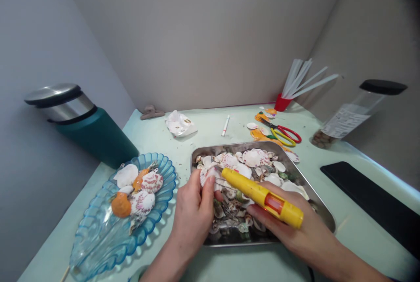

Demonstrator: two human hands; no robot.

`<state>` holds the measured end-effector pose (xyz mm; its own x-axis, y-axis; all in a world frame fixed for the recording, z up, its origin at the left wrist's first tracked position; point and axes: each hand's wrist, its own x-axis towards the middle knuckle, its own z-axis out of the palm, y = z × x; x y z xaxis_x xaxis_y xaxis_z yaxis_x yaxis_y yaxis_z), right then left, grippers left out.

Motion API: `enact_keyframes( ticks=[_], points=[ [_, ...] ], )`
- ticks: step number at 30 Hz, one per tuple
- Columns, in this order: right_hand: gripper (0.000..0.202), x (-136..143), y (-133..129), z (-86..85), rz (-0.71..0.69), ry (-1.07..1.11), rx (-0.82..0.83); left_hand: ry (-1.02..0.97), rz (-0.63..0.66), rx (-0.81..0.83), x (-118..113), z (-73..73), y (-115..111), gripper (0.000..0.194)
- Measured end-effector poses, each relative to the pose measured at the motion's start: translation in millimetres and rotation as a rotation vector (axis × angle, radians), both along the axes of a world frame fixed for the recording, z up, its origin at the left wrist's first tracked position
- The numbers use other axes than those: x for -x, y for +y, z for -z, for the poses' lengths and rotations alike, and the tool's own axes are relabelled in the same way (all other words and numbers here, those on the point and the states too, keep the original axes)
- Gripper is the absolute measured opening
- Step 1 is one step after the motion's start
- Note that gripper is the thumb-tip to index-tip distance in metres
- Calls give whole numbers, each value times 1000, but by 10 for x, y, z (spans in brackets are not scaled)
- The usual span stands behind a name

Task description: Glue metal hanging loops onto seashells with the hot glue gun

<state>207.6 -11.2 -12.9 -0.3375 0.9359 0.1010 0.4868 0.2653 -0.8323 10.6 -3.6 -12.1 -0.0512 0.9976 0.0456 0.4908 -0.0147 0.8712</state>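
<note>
The left hand (193, 205) pinches a pale scallop shell (210, 173) between thumb and fingers; the right hand (292, 236), apart from it, grips a yellow tool (249, 189). Both things are above the metal tray (243, 244) near the worktop's (206, 125) near edge. The tool's long axis slants, tip roughly towards the far left corner, butt towards the near right; whether the tip touches the shell, I cannot tell.

Soft light glints off the blue dish (95, 240); the dark top-right corner seems vignetted.
</note>
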Motion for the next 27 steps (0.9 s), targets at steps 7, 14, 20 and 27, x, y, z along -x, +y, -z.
enact_keyframes(
  ticks=[7, 14, 20, 27],
  points=[
    [10, -6, -11, -6, -34, -10, -11, -19, -13, -25, -7, 17, 17, 25],
    [14, 2, -10, 21, 10, 9, -2, -11, -10, -15, 4, 24, -3, 26],
    [10, 11, -12, -37, -19, 1, -9, -9, -8, -19, 1, 19, 9, 26],
    [16, -11, -6, 57, 36, 2, -45, -9, -10, -17, 3, 20, 6, 26]
  ],
)
